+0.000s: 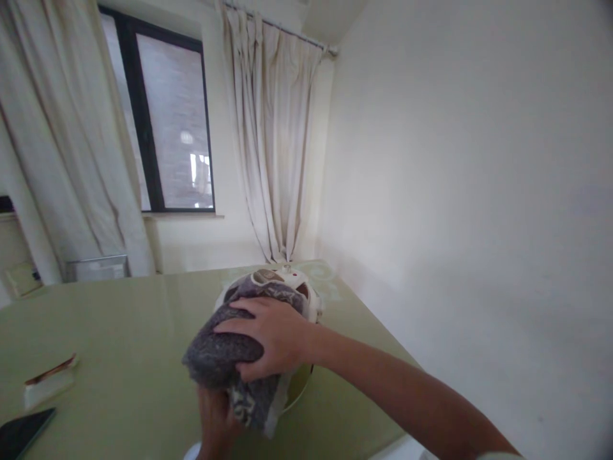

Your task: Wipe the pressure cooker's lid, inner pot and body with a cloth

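1. Nearest the camera, the right forearm (397,390) is crossing the tabletop's right side, and the right hand (275,338) is lying over a cloth (215,351), its fingers spreading wide across the pile.
2. The left hand (214,409) is meeting the cloth from below; its fingers are hiding beneath the folds, so I cannot tell how wide they are.
3. The cloth, grey-purple and fuzzy with a pale pattern and a light border, is bunching against a rounded white appliance (299,278) near the tabletop's far-right corner.
4. Smooth and glossy, the appliance is showing a small red dot; markings on its brownish panel (265,276) are blurring beyond reading.
5. The tabletop (138,345) is gleaming pale green, a frosted scroll pattern decorating its far-right corner.
6. Toward the tabletop's near-left corner, a dark, flat phone (26,431) is lying near a whitish packet (50,383) with a reddish-brown edge.
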### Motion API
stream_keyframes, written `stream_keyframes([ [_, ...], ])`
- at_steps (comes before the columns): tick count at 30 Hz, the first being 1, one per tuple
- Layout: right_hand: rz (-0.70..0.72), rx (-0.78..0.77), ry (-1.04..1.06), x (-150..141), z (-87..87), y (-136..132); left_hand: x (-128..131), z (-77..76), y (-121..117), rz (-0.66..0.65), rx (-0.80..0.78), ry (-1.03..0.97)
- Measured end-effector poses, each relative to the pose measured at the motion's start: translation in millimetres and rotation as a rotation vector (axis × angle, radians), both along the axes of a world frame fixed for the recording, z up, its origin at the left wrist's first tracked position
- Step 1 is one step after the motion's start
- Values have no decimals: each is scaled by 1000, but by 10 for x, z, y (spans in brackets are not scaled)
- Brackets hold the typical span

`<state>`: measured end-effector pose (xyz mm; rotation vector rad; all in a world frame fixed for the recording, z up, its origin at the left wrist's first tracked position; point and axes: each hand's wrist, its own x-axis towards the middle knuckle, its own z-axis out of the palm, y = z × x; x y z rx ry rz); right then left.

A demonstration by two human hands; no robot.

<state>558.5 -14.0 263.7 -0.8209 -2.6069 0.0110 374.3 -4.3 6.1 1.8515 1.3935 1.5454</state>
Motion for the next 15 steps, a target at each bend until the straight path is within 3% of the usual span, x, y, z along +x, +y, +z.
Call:
stream_keyframes([
  [4,-49,-135,145,671,-32,-154,88,191,142,-4,159,-110],
  [9,-239,-119,327,1260,-160,3,97,256,319,-114,87,-184],
  [12,-391,-79,378,1293,-266,-29,76,246,350,-133,47,-201],
  [15,-446,26,260,1028,-361,-233,99,274,335,-125,59,-212],
])
